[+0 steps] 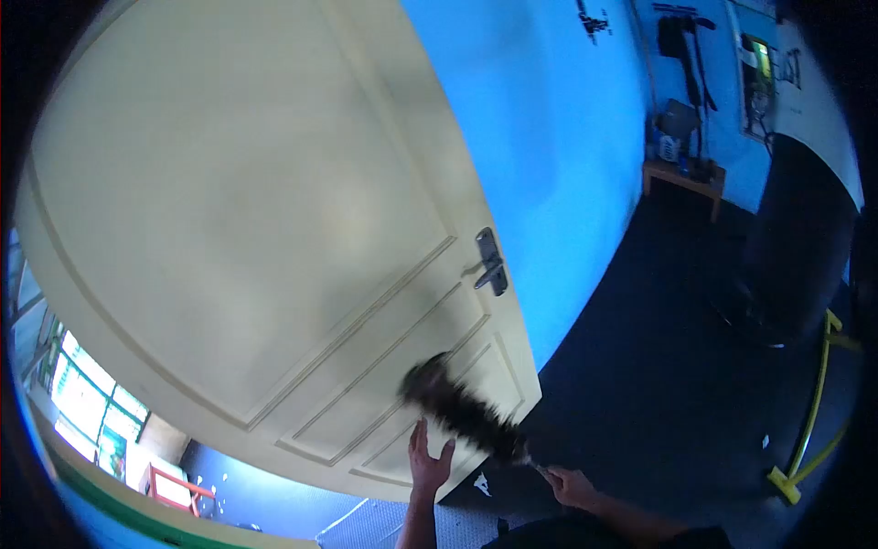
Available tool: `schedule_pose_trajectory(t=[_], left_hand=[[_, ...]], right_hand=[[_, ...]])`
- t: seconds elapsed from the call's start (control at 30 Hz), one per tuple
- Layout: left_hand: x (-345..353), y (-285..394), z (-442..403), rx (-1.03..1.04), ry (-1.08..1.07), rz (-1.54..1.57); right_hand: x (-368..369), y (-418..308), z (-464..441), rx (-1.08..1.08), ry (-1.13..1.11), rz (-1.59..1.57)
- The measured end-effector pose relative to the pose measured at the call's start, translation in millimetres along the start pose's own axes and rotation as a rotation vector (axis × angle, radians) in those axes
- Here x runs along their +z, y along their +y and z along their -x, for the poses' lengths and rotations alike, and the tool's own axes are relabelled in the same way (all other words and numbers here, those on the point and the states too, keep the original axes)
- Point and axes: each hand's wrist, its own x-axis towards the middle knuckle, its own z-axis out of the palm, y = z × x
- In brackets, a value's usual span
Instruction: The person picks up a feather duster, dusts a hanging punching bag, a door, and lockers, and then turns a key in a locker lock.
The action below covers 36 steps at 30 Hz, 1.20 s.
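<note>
One grip, the right hand (572, 489), clasps a dark duster (465, 414) by its handle (537, 466); the left hand (430, 467) splays nearby.

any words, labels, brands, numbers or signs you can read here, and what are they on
No text can be read.
Dark marks on the blue wall: too blurred to tell whether they are letters.
White container on the small bench: too small and blurred to read.
Door and duster: no lettering visible.
</note>
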Motion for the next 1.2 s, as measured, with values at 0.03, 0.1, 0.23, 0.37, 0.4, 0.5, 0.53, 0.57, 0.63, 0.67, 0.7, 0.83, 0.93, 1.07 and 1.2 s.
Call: schedule_pose_trajectory(t=[0.03,0.1,0.23,0.37,0.4,0.5,0.53,0.57,0.63,0.67,0.7,0.83,0.93,1.07,1.2], left_hand=[[-1.3,1.4,1.3,0.010,-0.001,-0.007],[-3.4,6.8,6.8,0.017,0.027,-0.063],[-8.7,4.5,23.2,-0.157,0.091,-0.005],[-23.5,-9.2,52.2,-0.182,0.285,-0.013],[-26.7,-10.6,57.9,-0.176,0.337,0.007],[-45.2,-25.0,78.1,-0.300,0.409,-0.008],[-53.5,-30.9,85.5,-0.329,0.422,0.000],[-59.8,-39.1,92.4,-0.326,0.444,0.041],[-67.0,-45.1,104.3,-0.406,0.488,0.033],[-72.0,-49.9,111.6,-0.398,0.507,0.060],[-77.3,-53.5,117.2,-0.389,0.525,0.085],[-93.8,-68.1,136.6,-0.431,0.549,0.040],[-101.5,-84.4,143.3,-0.390,0.576,0.052],[-120.7,-86.6,149.6,-0.417,0.565,0.060],[-124.0,-99.6,152.1,-0.389,0.552,0.048]], right_hand=[[-4.1,-4.4,4.1,-0.005,-0.027,0.000],[-3.9,-7.9,7.9,-0.018,-0.104,0.005],[13.7,-0.8,3.8,0.048,0.047,0.079],[11.3,-30.8,8.5,0.032,-0.285,0.081],[12.4,-35.0,6.7,-0.002,-0.325,0.109],[42.0,-22.6,4.2,0.033,-0.199,0.110],[54.2,-7.5,5.0,-0.167,-0.242,0.112],[61.8,-1.2,5.2,-0.362,-0.285,0.106],[64.4,-32.9,0.9,-0.276,-0.402,0.171],[70.4,-46.6,-0.5,-0.166,-0.491,0.217],[77.9,-51.7,-2.7,-0.184,-0.507,0.228],[88.3,-79.8,-11.6,-0.354,-0.426,0.227],[99.3,-90.1,-16.0,-0.451,-0.420,0.219],[115.9,-84.7,-22.4,-0.453,-0.379,0.379],[130.2,-110.6,-34.6,-0.461,-0.623,0.716]])
